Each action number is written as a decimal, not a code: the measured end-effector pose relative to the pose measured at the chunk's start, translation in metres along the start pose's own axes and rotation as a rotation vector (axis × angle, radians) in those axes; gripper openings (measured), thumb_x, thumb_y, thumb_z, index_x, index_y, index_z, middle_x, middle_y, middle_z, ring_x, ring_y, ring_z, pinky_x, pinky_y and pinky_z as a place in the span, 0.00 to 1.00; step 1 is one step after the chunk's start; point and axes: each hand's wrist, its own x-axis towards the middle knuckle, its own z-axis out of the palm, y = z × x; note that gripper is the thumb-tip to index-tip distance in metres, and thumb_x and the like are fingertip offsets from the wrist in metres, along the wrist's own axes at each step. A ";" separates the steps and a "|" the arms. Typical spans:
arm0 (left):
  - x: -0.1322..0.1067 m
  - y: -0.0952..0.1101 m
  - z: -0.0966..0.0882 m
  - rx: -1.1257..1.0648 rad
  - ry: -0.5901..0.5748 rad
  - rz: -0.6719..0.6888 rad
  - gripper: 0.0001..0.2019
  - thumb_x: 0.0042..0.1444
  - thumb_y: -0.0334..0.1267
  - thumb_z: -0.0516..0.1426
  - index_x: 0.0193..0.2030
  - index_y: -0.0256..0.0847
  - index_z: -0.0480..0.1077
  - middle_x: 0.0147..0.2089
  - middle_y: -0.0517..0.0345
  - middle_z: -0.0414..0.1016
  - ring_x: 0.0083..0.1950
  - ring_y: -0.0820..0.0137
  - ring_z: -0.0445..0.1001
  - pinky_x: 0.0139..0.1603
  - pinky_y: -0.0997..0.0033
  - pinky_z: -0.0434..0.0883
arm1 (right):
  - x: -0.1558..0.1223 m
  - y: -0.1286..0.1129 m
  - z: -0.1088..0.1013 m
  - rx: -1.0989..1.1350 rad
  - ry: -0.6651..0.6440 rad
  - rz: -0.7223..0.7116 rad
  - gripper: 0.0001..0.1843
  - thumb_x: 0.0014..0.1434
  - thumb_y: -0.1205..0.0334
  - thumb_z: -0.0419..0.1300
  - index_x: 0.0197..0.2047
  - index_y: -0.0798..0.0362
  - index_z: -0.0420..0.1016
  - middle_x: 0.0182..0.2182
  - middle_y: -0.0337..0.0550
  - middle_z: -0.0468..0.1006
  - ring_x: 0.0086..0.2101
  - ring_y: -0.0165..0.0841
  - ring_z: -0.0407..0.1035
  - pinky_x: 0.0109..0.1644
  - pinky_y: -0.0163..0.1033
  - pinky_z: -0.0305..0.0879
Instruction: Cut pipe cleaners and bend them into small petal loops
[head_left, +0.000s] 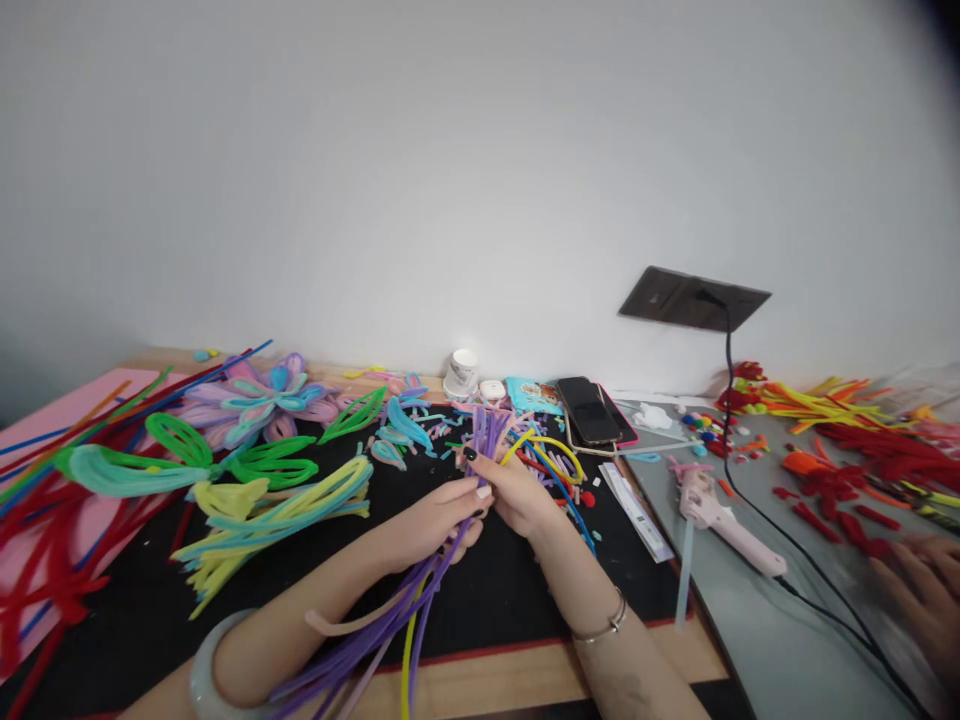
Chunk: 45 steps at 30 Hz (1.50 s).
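Note:
Both of my hands close round one bundle of pipe cleaners (405,610), mostly purple with some yellow and pale pink stems. My left hand (442,515) grips it from the left, and my right hand (517,492) wraps it from the right just above, the two touching. Short ends fan out above my fingers, while the long ends hang down over my left forearm toward the table's front edge. To the left lies a yellow and teal pipe-cleaner bunch (285,520), beside green looped pipe cleaners (270,465). A purple and blue pipe-cleaner flower (259,395) rests behind them.
At right lie a pink glue gun (727,520) with a cord to the wall socket (694,298), and a person's hand (919,590). Phones (589,410), a paper cup (461,372) and an earbud case (492,391) line the back. Red pipe cleaners (45,560) fill the left.

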 end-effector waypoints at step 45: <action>0.004 0.013 0.000 -0.407 0.102 -0.197 0.25 0.48 0.61 0.54 0.24 0.41 0.51 0.19 0.73 0.41 0.18 0.83 0.35 0.17 0.79 0.35 | -0.020 -0.033 0.002 -0.320 0.497 -0.513 0.19 0.56 0.51 0.56 0.20 0.51 0.58 0.20 0.37 0.59 0.23 0.30 0.55 0.31 0.36 0.58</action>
